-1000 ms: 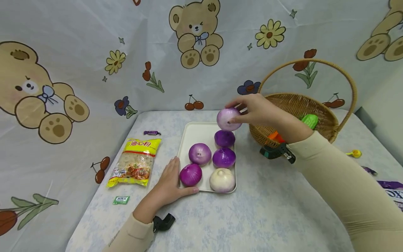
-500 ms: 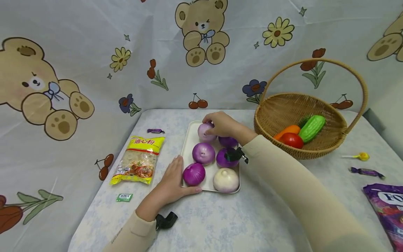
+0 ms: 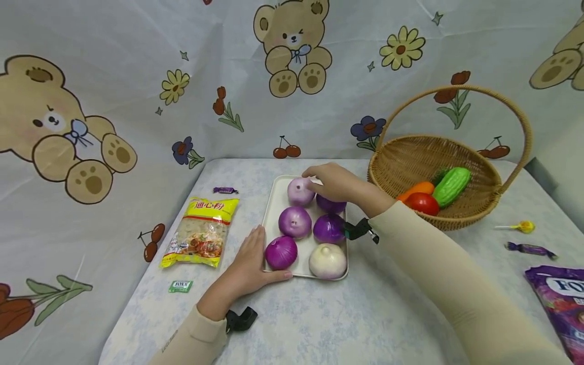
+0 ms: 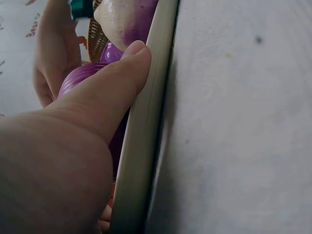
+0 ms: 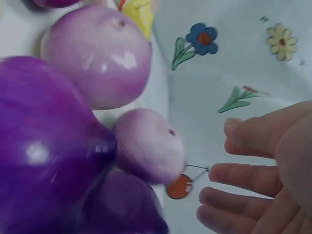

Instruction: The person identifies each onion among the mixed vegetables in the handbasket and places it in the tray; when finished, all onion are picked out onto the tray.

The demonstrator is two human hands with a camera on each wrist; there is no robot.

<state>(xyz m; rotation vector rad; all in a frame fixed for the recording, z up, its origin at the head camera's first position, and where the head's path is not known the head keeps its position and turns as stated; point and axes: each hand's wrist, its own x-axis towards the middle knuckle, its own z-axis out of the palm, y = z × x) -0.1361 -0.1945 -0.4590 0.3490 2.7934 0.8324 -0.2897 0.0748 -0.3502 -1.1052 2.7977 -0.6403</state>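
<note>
On the table a white tray (image 3: 276,195) holds several onions in two columns. My left hand (image 3: 250,267) rests at its near left corner, fingers straight along the left side and thumb on the front rim (image 4: 146,112). My right hand (image 3: 336,183) is over the far end, beside a pale purple onion (image 3: 299,192) at the far left. In the right wrist view its fingers are spread, apart from that onion (image 5: 148,146). Dark purple onions (image 3: 328,229) stand in the right column, with a whitish onion (image 3: 327,261) in front. A magenta onion (image 3: 281,253) lies near my left hand.
A wicker basket (image 3: 388,157) at the back right holds a carrot, a tomato and a green vegetable (image 3: 452,186). A pasta bag (image 3: 201,233) lies left of the tray. A lollipop (image 3: 524,226), wrapped candies (image 3: 531,249) and a purple bag (image 3: 561,304) lie at the right.
My right hand carried the pale purple onion leftward, set it in the tray's far left spot, let it go and drew back slightly right. My left hand stayed at the tray.
</note>
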